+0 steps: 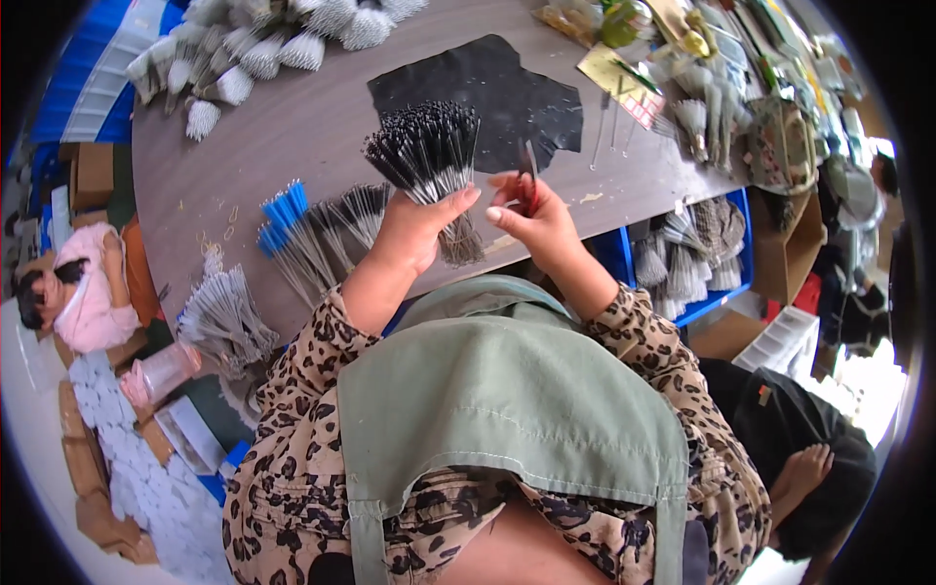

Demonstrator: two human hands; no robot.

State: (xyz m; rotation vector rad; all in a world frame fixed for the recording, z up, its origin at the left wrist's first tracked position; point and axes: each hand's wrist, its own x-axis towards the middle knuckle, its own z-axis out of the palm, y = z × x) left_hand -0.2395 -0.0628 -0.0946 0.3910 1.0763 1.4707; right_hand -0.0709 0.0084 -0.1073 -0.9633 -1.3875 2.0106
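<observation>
My left hand (417, 232) is closed round a thick bundle of thin wire brushes (425, 146), their black bristle ends pointing up and away, the wire ends hanging below my fist. Just right of it, my right hand (542, 222) grips a pair of scissors (529, 164) with red handles, blades pointing up. The scissors are apart from the bundle. Beyond my hands a black sheet (522, 93) lies flat on the table. Left of my left arm are blue-tipped brushes (286, 219), more black-tipped brushes (359, 210) and a white bundle (226, 317).
Several white bundles (263, 54) are heaped at the table's far left. Right of the sheet lie a yellow card (609, 73), thin rods and clutter. A blue bin (717, 304) of bundles stands at the right edge. People sit at left (93, 292) and right (790, 429).
</observation>
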